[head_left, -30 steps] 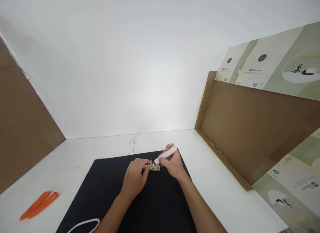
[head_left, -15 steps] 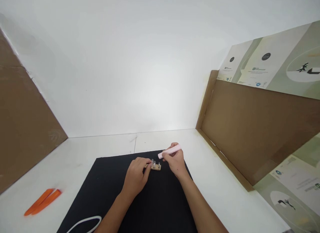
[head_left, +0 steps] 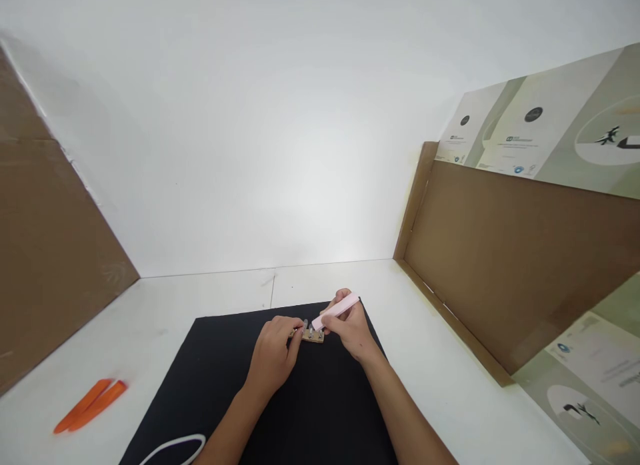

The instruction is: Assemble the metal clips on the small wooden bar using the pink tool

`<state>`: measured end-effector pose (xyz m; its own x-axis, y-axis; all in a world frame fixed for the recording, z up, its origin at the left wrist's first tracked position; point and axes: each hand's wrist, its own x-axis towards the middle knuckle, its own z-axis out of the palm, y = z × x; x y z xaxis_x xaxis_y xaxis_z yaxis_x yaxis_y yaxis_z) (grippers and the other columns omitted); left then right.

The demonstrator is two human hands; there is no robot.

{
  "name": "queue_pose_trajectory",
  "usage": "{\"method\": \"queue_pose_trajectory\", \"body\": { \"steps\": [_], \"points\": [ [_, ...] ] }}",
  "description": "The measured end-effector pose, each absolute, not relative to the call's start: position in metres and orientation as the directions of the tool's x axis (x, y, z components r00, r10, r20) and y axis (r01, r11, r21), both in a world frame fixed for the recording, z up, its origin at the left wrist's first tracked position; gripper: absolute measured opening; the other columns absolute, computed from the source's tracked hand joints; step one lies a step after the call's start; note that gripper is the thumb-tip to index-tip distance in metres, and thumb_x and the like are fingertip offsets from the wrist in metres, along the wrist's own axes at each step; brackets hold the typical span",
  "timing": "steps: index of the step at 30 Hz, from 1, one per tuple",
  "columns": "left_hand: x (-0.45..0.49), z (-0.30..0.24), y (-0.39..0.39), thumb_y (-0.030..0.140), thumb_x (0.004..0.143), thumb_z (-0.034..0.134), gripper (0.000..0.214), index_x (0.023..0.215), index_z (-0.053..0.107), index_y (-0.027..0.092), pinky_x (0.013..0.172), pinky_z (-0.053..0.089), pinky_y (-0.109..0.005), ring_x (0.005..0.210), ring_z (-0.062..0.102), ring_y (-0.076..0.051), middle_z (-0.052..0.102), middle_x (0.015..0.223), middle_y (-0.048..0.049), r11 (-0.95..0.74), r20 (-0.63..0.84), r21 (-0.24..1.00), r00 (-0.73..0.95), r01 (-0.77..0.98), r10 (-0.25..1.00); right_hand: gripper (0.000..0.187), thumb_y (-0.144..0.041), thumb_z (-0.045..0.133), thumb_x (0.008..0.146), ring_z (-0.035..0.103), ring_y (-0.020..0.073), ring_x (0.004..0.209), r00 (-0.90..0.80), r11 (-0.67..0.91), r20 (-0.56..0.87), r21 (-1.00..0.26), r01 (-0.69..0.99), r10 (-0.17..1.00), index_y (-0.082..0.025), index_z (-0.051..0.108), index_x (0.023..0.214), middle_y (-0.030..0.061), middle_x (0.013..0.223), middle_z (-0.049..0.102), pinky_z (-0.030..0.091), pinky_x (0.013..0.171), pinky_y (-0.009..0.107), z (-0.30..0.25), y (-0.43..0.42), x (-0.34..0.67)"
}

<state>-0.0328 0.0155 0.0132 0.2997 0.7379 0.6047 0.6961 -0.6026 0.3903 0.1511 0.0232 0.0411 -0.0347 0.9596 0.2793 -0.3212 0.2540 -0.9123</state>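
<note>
Head camera view: at far left, a brown cardboard panel [head_left: 60, 238] leans at the edge of a white tabletop [head_left: 450, 385], with 2 orange strips [head_left: 99, 406] lying side by side near it, little changed from half a second ago. A white cord [head_left: 173, 442] curves over the near left part of a black mat [head_left: 200, 365]. On the mat, near its far edge, sits a small tan block [head_left: 313, 338] with clear upright pieces [head_left: 311, 332] along its top. The person's left hand [head_left: 273, 352] stays at the block's left end, thumb and fingertips drawn close together on it; the fingers hide exactly which part they pinch. To the right, the right hand [head_left: 350, 328] holds a pale pink stick [head_left: 337, 310] in a narrow grip between thumb and fingers. Tilted, its lower end now dips to the clear pieces at the block's right, where 0.5 seconds earlier it was raised higher; whether it touches them cannot be told. At far right, a cardboard box [head_left: 520, 252] carries printed flaps [head_left: 525, 132] bearing a dark oval badge, a blue round emblem, a green logo and lettering too small to read.
</note>
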Motion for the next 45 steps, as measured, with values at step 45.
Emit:
{"method": "queue_pose_trajectory", "body": {
  "steps": [45],
  "points": [
    [-0.032,0.012,0.016,0.024,0.094,0.046,0.017,0.096,0.063,0.021,0.077,0.045,-0.036,0.086,0.061,-0.021,0.068,0.093,-0.0050,-0.618,0.600,0.378,0.326,0.689,0.731,0.038,-0.008,0.067,0.062,0.056,0.0106,0.051,-0.059,0.282,0.321,-0.892,-0.353,0.945,-0.024,0.039,0.082,-0.0074,0.068,0.063,0.044,0.050,0.022,0.044,0.024,0.155]
  ]
}}
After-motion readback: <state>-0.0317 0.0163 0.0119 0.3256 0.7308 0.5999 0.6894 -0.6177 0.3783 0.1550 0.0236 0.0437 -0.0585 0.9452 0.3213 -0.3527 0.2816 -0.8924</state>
